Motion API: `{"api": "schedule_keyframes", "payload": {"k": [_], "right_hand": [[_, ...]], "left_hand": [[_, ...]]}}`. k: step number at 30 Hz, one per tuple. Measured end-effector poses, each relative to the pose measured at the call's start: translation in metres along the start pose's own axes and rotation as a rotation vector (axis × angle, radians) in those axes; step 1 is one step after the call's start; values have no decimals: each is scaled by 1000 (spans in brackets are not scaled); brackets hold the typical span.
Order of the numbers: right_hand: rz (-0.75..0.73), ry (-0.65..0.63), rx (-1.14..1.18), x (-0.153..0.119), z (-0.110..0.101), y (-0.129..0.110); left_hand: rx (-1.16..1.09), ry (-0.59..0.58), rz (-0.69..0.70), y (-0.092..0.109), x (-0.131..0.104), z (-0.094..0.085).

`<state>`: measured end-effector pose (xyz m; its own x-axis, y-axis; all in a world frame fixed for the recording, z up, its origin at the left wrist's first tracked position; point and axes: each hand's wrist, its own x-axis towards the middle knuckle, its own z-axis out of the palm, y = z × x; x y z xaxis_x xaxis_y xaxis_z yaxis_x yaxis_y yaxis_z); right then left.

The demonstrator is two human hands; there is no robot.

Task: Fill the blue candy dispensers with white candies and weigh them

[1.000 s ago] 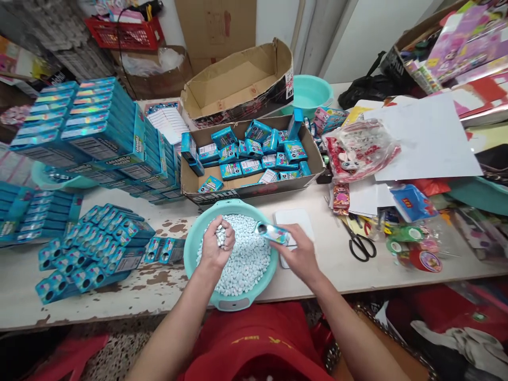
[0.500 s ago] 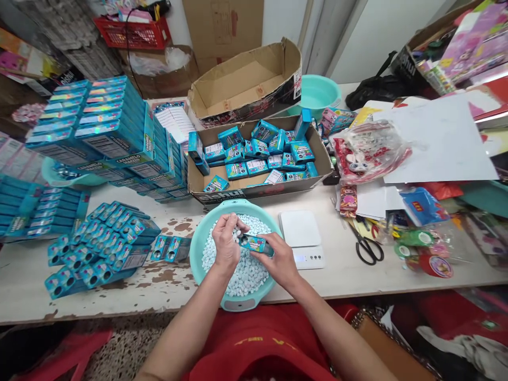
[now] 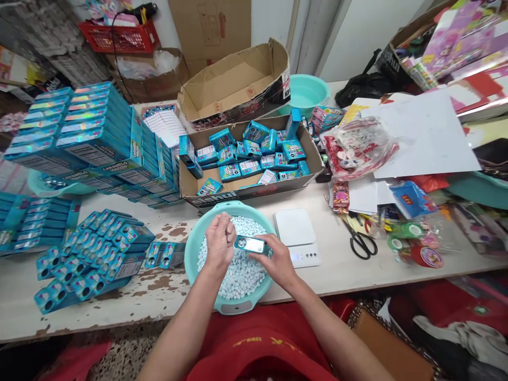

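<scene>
My right hand [image 3: 279,259] grips a small blue candy box [image 3: 253,244] from its right end, tilted over the basin. A round hole shows near the box's left end. Left of it, my left hand [image 3: 219,241] is closed in a fist, a small gap from the box; whatever it holds is hidden. Both hands are above a turquoise basin [image 3: 192,254] of small pale candies [image 3: 241,280]. Several similar blue boxes with round holes [image 3: 95,243] are piled on the table to the left, with a couple more standing boxes [image 3: 164,255] beside the basin.
Behind the basin, a cardboard carton [image 3: 254,193] holds loose blue boxes. Tall stacks of blue packs [image 3: 99,137] stand back left. A white scale [image 3: 296,233] sits right of the basin, then black scissors [image 3: 363,246], tape rolls [image 3: 408,231] and a plastic bag [image 3: 357,148].
My left hand has drawn back and up from the box's hole, its fingers curling into a fist; candies showed at its fingertips before. The box has turned slightly in my right hand.
</scene>
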<state>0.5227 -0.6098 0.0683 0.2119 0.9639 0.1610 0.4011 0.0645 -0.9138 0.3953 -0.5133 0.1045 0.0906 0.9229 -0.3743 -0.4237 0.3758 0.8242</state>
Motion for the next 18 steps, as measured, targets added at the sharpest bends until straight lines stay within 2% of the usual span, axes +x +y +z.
{"api": "schedule_keyframes", "payload": {"k": [2, 4, 7, 9, 12, 15, 17, 18], "right_hand": [[56, 40, 103, -5, -11, 5], [119, 105, 169, -11, -25, 13], [187, 219, 182, -15, -45, 25], [217, 283, 177, -13, -56, 33], [275, 408, 166, -8, -72, 48], [323, 513, 154, -3, -83, 71], [338, 537, 147, 1, -84, 90], [346, 544, 141, 3, -84, 99]], "left_hand": [[122, 39, 41, -1, 7, -15], [457, 35, 91, -10, 14, -35], [1045, -58, 155, -28, 18, -63], [1196, -65, 212, -33, 16, -72], [1173, 6, 447, -18, 26, -67], [1266, 88, 721, 20, 70, -47], [1471, 57, 685, 46, 116, -33], [1603, -9, 572, 56, 141, -27]]}}
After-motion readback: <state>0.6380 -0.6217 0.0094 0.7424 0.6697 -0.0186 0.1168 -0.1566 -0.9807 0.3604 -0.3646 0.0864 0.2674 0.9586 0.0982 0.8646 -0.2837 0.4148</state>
